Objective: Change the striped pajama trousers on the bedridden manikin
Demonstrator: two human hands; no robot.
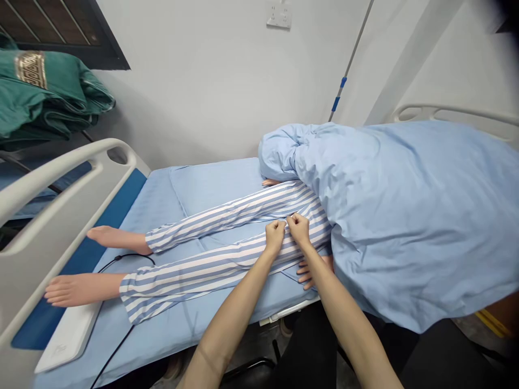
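Note:
A manikin lies on the bed in blue-and-white striped trousers (pixel 227 254), its two bare feet (pixel 79 289) toward the left end. Side by side over the upper thigh are my left hand (pixel 275 236) and my right hand (pixel 299 228), both closed with thumbs close together. Each seems to pinch the trouser cloth, which creases around them; the fingertips are hidden. Beside my right forearm rests the manikin's hand (pixel 307 273), palm down. Its other hand (pixel 271 182) shows only partly under the blue quilt (pixel 405 200), which covers the upper body.
A white flat device (pixel 68 337) with a black cable (pixel 117 351) lies near the feet. The bed's footboard (pixel 77 189) stands at the left, with folded green cloth (pixel 52 97) behind it. A pole (pixel 351 62) and a wall socket (pixel 279 14) are at the back.

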